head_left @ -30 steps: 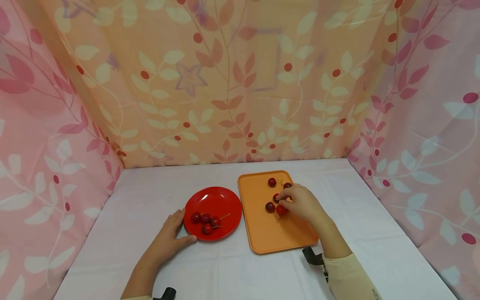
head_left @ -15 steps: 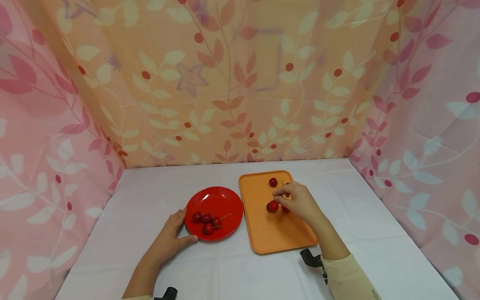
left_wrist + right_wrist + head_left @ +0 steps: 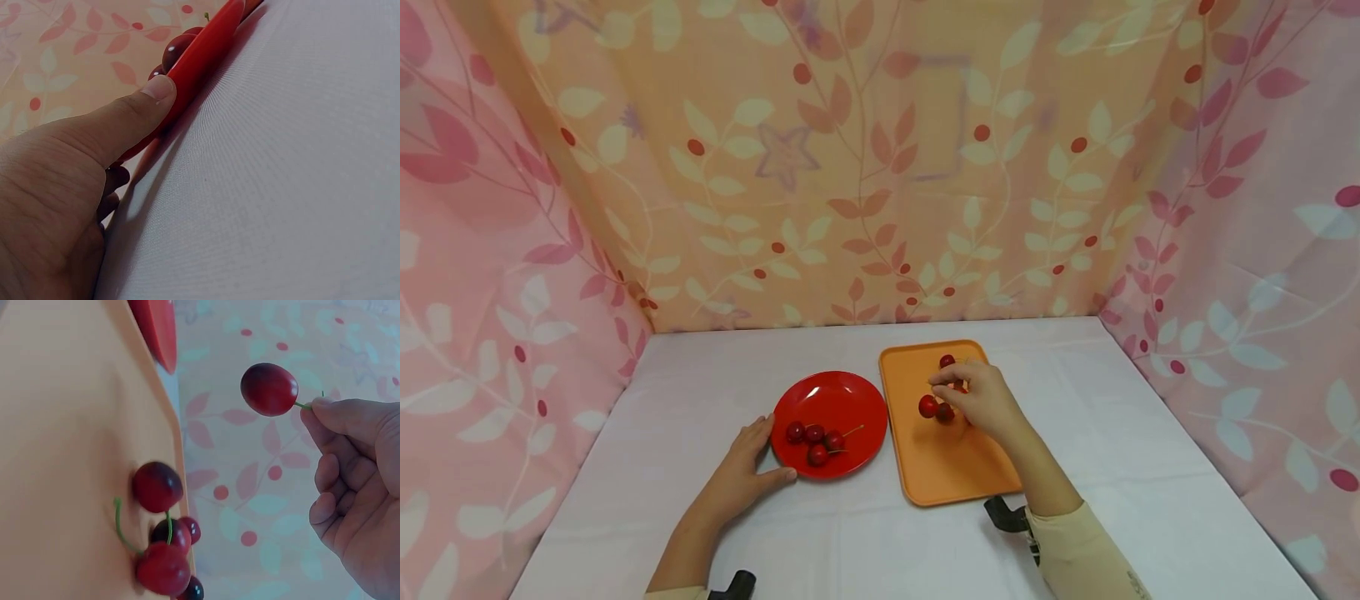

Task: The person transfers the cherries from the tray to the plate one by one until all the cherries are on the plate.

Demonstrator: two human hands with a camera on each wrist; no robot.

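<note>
My right hand pinches the green stem of a red cherry and holds it above the orange tray. In the right wrist view the cherry hangs clear of the tray, between my fingertips. Other cherries lie on the tray. My left hand lies on the table with its thumb pressed against the rim of the red plate. The plate carries several cherries.
The tray and plate stand side by side on a white cloth-covered table. Floral curtains close in the back and both sides. One cherry sits at the tray's far end.
My right hand has lifted a cherry by its stem off the tray and carried it a little left, toward the plate. The left hand has stayed at the plate's rim.
</note>
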